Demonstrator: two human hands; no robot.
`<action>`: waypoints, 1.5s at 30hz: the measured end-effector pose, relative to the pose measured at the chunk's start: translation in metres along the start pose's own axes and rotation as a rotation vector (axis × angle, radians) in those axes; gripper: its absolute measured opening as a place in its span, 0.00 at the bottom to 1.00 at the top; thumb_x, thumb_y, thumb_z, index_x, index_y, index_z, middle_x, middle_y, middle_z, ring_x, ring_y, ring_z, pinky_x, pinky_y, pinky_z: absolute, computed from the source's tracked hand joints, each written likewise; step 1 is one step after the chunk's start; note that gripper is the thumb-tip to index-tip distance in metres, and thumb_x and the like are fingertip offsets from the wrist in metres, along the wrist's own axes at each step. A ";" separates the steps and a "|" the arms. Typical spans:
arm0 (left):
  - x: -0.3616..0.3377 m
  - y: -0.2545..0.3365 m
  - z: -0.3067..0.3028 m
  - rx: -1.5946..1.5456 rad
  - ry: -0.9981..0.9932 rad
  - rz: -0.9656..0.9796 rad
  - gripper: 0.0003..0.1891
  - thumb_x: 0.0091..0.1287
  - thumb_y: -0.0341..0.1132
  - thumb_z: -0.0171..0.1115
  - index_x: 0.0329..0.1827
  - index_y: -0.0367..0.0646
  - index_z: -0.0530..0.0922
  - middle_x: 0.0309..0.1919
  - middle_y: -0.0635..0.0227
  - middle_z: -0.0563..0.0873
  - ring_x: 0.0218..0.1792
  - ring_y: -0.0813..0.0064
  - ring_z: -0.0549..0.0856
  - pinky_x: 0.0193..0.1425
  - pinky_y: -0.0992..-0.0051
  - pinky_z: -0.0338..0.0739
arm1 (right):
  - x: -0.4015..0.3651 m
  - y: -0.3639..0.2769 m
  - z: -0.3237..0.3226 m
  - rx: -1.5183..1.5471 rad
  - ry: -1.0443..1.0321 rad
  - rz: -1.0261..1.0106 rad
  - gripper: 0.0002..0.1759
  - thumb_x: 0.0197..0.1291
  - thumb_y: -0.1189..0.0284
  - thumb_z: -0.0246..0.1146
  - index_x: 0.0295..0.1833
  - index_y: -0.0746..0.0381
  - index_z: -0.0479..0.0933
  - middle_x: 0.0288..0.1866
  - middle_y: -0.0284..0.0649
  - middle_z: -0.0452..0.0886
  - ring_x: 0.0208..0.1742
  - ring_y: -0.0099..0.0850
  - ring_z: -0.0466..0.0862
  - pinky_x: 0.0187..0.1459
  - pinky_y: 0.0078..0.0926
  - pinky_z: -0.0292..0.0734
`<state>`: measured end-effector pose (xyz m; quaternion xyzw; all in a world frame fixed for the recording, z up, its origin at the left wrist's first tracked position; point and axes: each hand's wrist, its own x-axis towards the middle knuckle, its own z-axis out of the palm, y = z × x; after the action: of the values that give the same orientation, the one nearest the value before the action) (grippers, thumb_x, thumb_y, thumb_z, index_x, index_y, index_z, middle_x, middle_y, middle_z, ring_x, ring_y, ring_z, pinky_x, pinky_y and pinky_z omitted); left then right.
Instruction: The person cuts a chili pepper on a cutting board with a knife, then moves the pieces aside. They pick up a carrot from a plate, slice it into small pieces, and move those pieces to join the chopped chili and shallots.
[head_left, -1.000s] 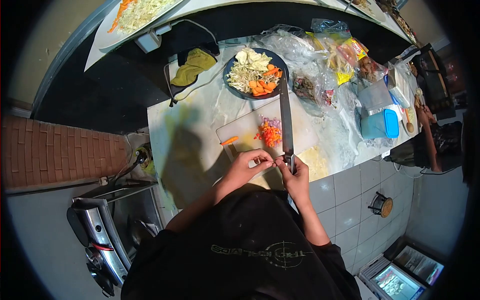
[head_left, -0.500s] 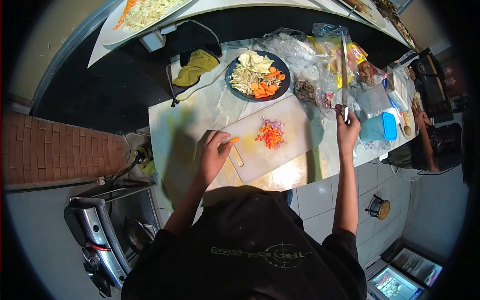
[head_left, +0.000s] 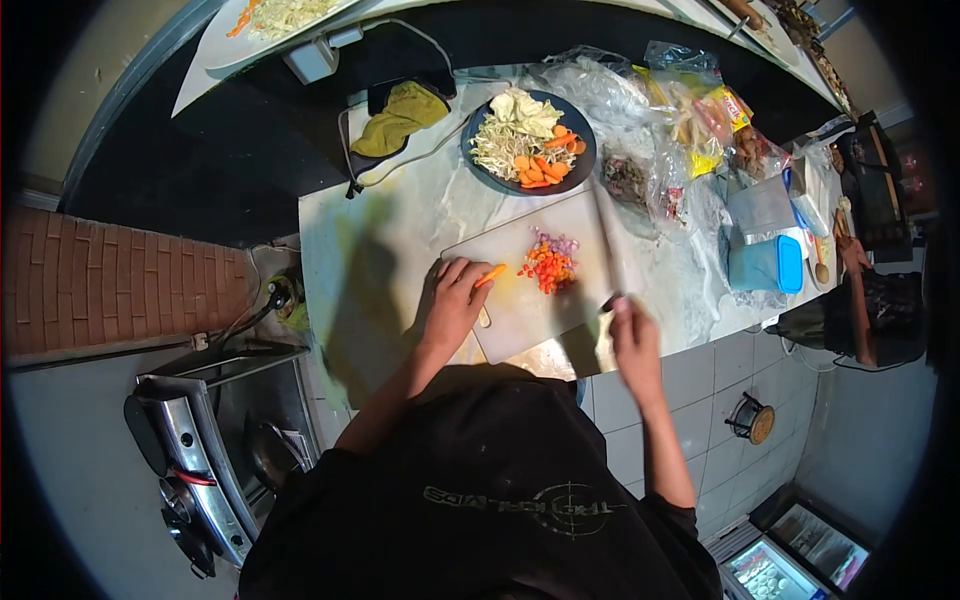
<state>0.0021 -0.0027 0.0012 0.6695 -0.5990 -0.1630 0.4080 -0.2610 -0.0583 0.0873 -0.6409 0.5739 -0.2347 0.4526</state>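
My left hand (head_left: 459,298) pinches an orange chili (head_left: 490,275) over the left part of a white cutting board (head_left: 520,325). A heap of chopped red and orange pieces with purple bits (head_left: 549,262) lies on the board, right of that hand. At the board's right edge my right hand (head_left: 632,335) is closed round the handle of a knife (head_left: 608,235), whose blade points away from me and is smeared by motion. Beyond the board stands a dark plate (head_left: 588,165) with cabbage, bean sprouts and carrot slices.
Plastic bags (head_left: 650,130) and a blue-lidded container (head_left: 765,264) are on the right of the table. A green cloth (head_left: 402,118) and a cable lie at the back left. Another person (head_left: 850,305) is at the far right. A stove (head_left: 195,475) stands lower left.
My right hand has brought the knife left and nearer to me, to the board's right edge. My left hand has moved slightly right with the orange chili, farther onto the board.
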 end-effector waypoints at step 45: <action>-0.010 0.000 0.031 0.048 0.121 0.037 0.06 0.60 0.29 0.71 0.38 0.43 0.84 0.38 0.71 0.82 0.42 0.66 0.81 0.48 0.67 0.70 | -0.074 0.020 0.061 -0.532 -0.250 0.098 0.17 0.77 0.64 0.49 0.42 0.68 0.68 0.24 0.64 0.79 0.29 0.64 0.82 0.30 0.59 0.77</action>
<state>-0.0217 -0.0043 -0.0202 0.6765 -0.5892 -0.0999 0.4303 -0.2389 0.0317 0.0574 -0.7324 0.5854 0.0266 0.3467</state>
